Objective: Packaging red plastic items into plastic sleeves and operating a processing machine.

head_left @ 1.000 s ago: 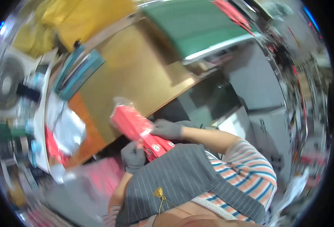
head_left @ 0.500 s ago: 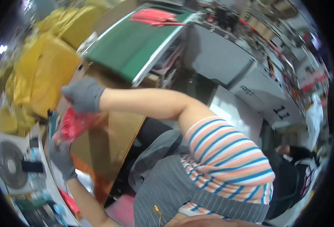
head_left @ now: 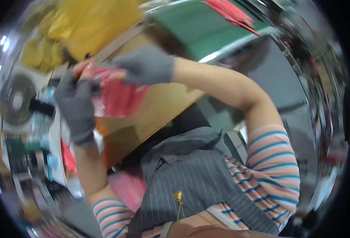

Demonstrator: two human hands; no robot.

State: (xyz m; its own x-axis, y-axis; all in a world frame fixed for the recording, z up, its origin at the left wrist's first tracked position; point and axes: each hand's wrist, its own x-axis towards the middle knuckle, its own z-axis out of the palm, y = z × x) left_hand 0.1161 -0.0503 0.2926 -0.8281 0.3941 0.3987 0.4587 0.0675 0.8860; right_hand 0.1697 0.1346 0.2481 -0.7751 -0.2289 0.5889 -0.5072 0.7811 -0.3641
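Note:
Both my hands wear grey gloves that leave the fingertips bare, and they hold a red packet (head_left: 121, 97) with a shiny clear wrap up in front of me. My left hand (head_left: 76, 105) has its fingers closed at the packet's left upper corner. From the right, my right hand (head_left: 145, 65) pinches the top edge, close to the left fingertips. The packet hangs below the hands, over a brown work table (head_left: 155, 115). Motion blur hides what exactly is inside the wrap.
Ahead lies a green conveyor belt (head_left: 191, 27) bearing red packets (head_left: 232, 16). Yellow plastic sacks (head_left: 99, 23) are piled at the far left. A grey fan (head_left: 18, 99) stands on the left, near a dark phone-like object (head_left: 42, 107). A pink bag (head_left: 129, 190) lies beside my lap.
My view has swung left, so the conveyor now sits further right. My hands have come closer together at the packet's top edge, and the packet has turned flatter toward me.

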